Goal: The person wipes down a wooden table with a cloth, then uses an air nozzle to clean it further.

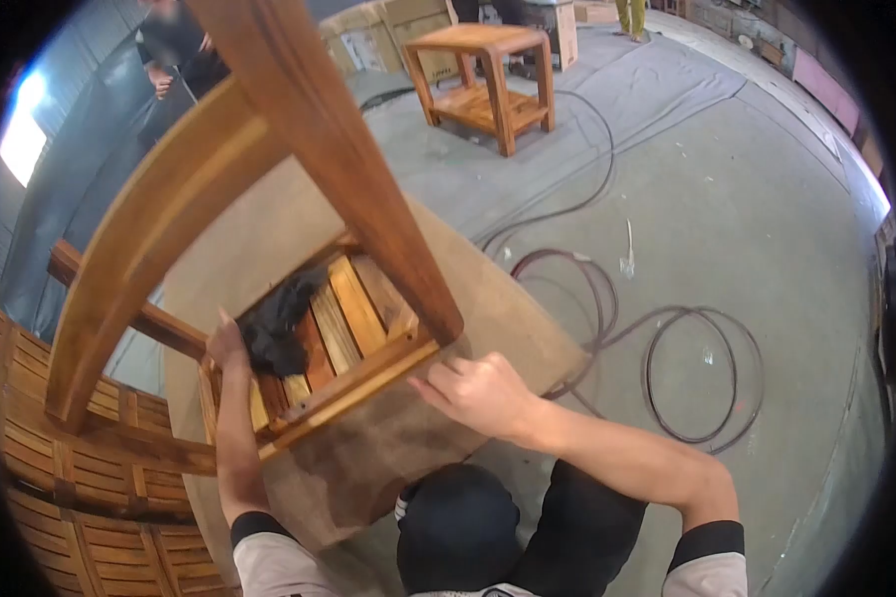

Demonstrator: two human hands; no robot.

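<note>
An overturned wooden chair (pixel 368 189) lies with the slatted underside of its seat (pixel 343 318) facing me. Its thick leg and curved piece rise toward the upper left. My left hand (pixel 229 345) is at the left side of the seat frame, closed against a bunched black cloth (pixel 277 328) on the slats; some of its fingers are hidden. Just off the near right corner of the frame is my right hand (pixel 480 394), fingers curled together. Whether something small is between them cannot be made out.
The chair rests on a brown board (pixel 548 348). Slatted wooden panels (pixel 90 488) stand at the left. Looped hoses (pixel 657 398) lie on the floor to the right. A small wooden table (pixel 483 45) stands farther back. Another person (pixel 179 50) is at the upper left.
</note>
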